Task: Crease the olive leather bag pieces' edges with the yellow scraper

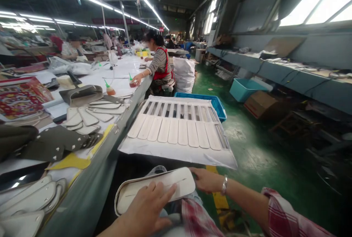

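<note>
Over my lap lies a long white piece with rounded ends, with a thin dark line along its top face. It has a thick, dark-edged side at its left end; whether it is one case or stacked panels I cannot tell. My left hand rests on top of it, fingers stretched out. At its right end my right hand grips the edge, with the fingertips partly hidden beneath. Just ahead, a row of white rounded strips lies side by side on a white-covered board.
Left is a long worktable with white panels, dark green pieces and a glue bottle. Behind the board are a blue crate and white sacks. A co-worker sits at the table. Right stands a turquoise bin.
</note>
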Demonstrator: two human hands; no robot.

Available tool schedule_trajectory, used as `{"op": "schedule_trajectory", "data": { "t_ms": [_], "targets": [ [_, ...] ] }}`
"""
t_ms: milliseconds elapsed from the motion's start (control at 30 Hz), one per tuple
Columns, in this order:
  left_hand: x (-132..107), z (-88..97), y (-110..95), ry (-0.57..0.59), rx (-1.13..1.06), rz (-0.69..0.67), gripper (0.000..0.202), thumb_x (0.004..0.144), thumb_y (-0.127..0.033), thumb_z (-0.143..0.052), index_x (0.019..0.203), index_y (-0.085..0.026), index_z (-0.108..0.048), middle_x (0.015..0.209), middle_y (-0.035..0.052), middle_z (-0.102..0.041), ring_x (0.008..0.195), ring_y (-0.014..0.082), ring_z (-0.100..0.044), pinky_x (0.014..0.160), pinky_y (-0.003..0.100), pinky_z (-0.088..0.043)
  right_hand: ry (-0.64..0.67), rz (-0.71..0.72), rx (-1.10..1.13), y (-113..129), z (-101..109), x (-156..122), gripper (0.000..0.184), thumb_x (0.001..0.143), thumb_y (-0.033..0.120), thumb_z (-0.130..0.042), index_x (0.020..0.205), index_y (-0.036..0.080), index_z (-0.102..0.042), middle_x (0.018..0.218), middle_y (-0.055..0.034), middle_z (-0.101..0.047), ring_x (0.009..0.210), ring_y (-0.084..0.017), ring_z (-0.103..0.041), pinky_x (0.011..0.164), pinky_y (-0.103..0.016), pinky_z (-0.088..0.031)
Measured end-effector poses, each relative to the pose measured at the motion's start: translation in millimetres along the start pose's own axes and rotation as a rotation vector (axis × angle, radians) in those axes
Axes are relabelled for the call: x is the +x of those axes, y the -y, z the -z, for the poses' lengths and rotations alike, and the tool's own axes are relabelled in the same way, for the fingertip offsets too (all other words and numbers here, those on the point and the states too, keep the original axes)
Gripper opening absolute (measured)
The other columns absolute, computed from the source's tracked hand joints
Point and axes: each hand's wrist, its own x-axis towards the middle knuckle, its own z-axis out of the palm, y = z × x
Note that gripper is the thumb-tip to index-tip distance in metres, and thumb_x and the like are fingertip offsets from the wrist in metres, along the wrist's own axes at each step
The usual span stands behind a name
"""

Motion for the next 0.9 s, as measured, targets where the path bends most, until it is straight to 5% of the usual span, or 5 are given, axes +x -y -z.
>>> {"op": "schedule_trajectory", "data": {
  "t_ms": [233,467,667,800,900],
  "targets": [
    [14.0,8.0,2.3,0.087,0.047,-0.054,0.077,0.072,-0.037,-0.061,0.137,-0.032,-0.021,0.117,0.0085,-0.049,0.098,0.0299,-0.046,0.081,0.044,-0.041,-0.205,0.434,0.019,5.4,-4.4,1.1,0.039,0.078,0.015,-0.038,0.11,0.019,-0.059,0.102,-0.004,-0.064,0.09,-0.017,-0.059,0.082,-0.027,-0.045],
    [20.9,14.0,12.0,0.101,0.036,-0.082,0.067,0.075,-0.04,-0.057,0.135,-0.035,-0.027,0.113,0.0066,-0.049,0.093,0.0251,-0.051,0.081,0.04,-0.043,-0.242,0.378,0.078,15.8,-0.4,-8.9,0.046,0.071,0.009,-0.038,0.111,0.018,-0.059,0.092,-0.0028,-0.064,0.081,-0.016,-0.057,0.073,-0.027,-0.046],
    [22.2,6.6,15.3,0.07,0.054,-0.092,0.058,0.081,-0.039,-0.05,0.134,-0.032,-0.029,0.11,0.007,-0.051,0.091,0.0248,-0.052,0.076,0.038,-0.044,-0.321,0.105,0.301,14.6,-11.6,-7.5,0.046,0.076,0.027,-0.047,0.119,0.011,-0.052,0.047,0.0049,-0.045,0.038,-0.008,-0.033,0.038,-0.021,-0.029],
    [21.1,0.3,11.0,0.08,0.101,-0.102,0.056,0.081,-0.025,-0.046,0.134,-0.027,-0.028,0.107,0.0083,-0.052,0.087,0.0255,-0.051,0.067,0.035,-0.045,-0.211,0.13,0.728,-11.5,-9.7,-4.2,0.058,0.084,0.048,-0.036,0.132,0.015,-0.035,0.049,0.0047,-0.047,0.037,-0.01,-0.037,0.037,-0.021,-0.03],
    [20.5,-0.5,9.4,0.108,0.128,-0.104,0.06,0.078,-0.022,-0.047,0.135,-0.025,-0.026,0.108,0.0102,-0.052,0.088,0.0266,-0.051,0.067,0.036,-0.046,-0.22,0.076,0.948,-41.6,-14.0,16.8,0.047,0.085,0.047,-0.038,0.12,0.017,-0.046,0.065,0.0005,-0.056,0.055,-0.012,-0.052,0.052,-0.024,-0.042]
  ]
}}
